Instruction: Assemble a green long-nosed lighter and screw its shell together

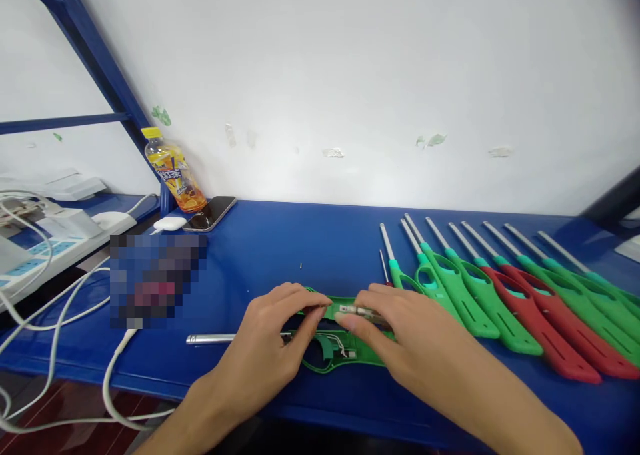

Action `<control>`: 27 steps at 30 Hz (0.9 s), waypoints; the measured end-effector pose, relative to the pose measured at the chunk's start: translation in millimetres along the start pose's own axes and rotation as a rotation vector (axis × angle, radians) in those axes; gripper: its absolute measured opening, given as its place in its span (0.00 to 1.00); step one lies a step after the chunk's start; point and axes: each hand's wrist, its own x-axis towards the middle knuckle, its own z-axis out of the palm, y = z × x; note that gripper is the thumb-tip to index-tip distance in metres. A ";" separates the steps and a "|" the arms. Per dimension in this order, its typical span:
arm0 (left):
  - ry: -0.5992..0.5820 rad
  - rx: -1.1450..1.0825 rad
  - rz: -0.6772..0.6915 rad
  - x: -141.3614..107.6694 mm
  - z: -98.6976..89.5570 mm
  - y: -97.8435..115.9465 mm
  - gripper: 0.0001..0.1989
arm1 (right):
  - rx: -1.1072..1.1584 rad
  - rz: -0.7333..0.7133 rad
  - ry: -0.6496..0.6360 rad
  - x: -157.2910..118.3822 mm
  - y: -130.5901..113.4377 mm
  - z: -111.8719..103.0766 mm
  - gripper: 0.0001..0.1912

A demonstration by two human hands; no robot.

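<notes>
An opened green gas lighter [370, 355] lies on the blue table in front of me. Its lower shell half shows a green trigger [326, 350] and white wires, and its metal tube [213, 339] points left. Behind it is another green shell piece [330, 310], partly covered by my hands. My left hand [273, 332] pinches thumb and forefinger together over these parts; what lies between the fingertips is too small to tell. My right hand [400, 325] grips a clear fuel tank [367, 314] with a metal valve end facing left, above the shell.
Several green and red lighters [505, 295] lie in a row at right, beside a thin screwdriver [384, 267]. A tiny part [301, 266] rests behind my hands. At left are a drink bottle [175, 175], a phone [213, 213], a power strip [65, 245] and white cables [107, 375].
</notes>
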 end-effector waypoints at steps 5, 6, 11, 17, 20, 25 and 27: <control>0.003 -0.007 0.063 0.3 1.6 1.3 0.11 | -0.007 -0.013 -0.039 -5.0 6.5 -5.3 0.08; -0.001 0.002 0.073 -0.1 1.6 1.3 0.11 | -0.020 -0.013 -0.047 -4.5 6.2 -5.8 0.07; -0.012 0.034 0.107 -1.9 2.6 0.3 0.11 | -0.032 -0.034 -0.038 1.1 2.5 -7.6 0.04; -0.010 0.035 0.124 -0.6 2.9 0.5 0.11 | -0.026 -0.053 -0.049 3.2 0.3 -6.6 0.06; -0.015 0.033 0.125 -0.6 2.8 0.4 0.10 | -0.028 -0.061 -0.051 4.2 -1.5 -4.7 0.06; -0.017 0.024 0.129 -0.9 3.0 -0.8 0.11 | -0.041 -0.068 -0.045 5.7 -2.5 -3.1 0.05; -0.018 0.025 0.135 -0.8 3.2 -0.7 0.11 | -0.047 -0.066 -0.043 5.7 -2.5 -3.5 0.05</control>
